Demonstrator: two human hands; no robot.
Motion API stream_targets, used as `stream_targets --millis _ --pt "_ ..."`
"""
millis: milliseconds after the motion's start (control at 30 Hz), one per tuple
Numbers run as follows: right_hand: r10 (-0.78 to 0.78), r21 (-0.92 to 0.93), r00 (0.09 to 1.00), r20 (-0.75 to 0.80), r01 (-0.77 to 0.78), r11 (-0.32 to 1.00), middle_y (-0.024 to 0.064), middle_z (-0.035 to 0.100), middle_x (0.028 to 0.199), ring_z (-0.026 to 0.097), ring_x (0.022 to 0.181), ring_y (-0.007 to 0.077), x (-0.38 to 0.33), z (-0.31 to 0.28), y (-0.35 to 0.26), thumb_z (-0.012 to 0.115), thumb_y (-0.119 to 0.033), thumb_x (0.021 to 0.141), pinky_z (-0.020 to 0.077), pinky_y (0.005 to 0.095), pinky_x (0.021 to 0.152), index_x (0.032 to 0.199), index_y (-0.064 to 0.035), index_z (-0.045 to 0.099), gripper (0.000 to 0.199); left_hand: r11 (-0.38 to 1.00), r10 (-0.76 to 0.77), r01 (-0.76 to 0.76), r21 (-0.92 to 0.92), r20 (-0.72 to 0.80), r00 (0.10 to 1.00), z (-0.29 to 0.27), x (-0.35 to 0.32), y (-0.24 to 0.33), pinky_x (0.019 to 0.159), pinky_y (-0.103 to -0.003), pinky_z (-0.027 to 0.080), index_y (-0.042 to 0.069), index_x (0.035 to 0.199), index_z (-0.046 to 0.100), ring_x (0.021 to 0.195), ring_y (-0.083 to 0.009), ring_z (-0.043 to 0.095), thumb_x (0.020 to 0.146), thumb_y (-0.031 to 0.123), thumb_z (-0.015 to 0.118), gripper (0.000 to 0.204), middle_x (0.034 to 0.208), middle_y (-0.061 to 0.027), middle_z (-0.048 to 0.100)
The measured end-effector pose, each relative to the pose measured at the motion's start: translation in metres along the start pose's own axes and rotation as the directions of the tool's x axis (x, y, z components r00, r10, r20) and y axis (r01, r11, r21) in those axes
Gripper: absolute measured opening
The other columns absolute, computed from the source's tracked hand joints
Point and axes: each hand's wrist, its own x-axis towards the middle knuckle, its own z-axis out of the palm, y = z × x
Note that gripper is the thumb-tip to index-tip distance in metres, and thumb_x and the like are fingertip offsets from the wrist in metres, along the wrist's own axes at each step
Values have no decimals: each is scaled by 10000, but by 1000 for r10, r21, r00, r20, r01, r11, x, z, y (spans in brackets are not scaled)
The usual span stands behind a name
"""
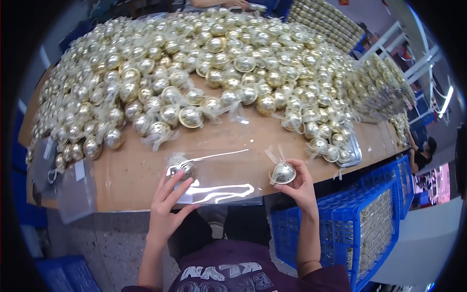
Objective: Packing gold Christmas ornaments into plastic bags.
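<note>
My right hand [297, 187] pinches a shiny pale-gold ball ornament [283, 173] between thumb and fingers, a sheer ribbon bow standing up from its top. In front of me a clear plastic bag or tray [226, 177] lies at the table's near edge, glare streaking across it. Another gold ball [180, 166] with a ribbon sits at its left end. My left hand [170, 202] rests there with fingers stretched and spread, fingertips touching the plastic beside that ball. Whether the ball is inside or under the plastic, I cannot tell.
A great heap of ribboned gold balls [194, 63] covers the far part of the brown table [131, 177]. Clear packs [78, 190] lie at left; filled clear trays [377, 87] are stacked at right. Blue crates [357, 233] stand below. Other people [422, 155] work nearby.
</note>
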Motion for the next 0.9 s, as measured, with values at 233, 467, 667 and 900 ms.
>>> stream_targets --millis 233,467,667,900 --pt "164 -226 946 279 -101 969 95 548 1201 545 1128 193 11 42 1 798 26 684 425 331 1002 1235 10 509 622 1000 13 -13 3 -28 1000 2 2 1 1062 -465 384 162 1227 634 1316 -383 401 659 132 818 598 1343 -68 539" --pt "264 30 583 769 -445 895 93 516 1261 498 1201 198 49 87 -4 761 -114 784 438 349 993 1340 -22 401 669 995 73 -73 -61 6 997 -4 0 -3 1067 -471 381 174 1249 620 1323 -382 394 666 140 811 614 1366 -56 519" --pt "143 -36 539 830 -205 978 75 513 1273 493 1192 172 62 117 -4 698 -220 860 430 342 990 1349 -50 412 591 997 44 -46 -55 -41 998 -1 -11 -5 1065 -472 384 186 1270 605 1330 -389 378 671 144 807 633 1383 -57 498" --pt "97 21 650 754 -171 985 111 547 1217 600 1010 149 65 143 8 663 -16 862 514 297 844 1293 9 471 473 997 79 -78 20 -85 993 0 -6 -3 1070 -471 374 170 1269 603 1309 -420 391 700 144 783 597 1403 -70 471"
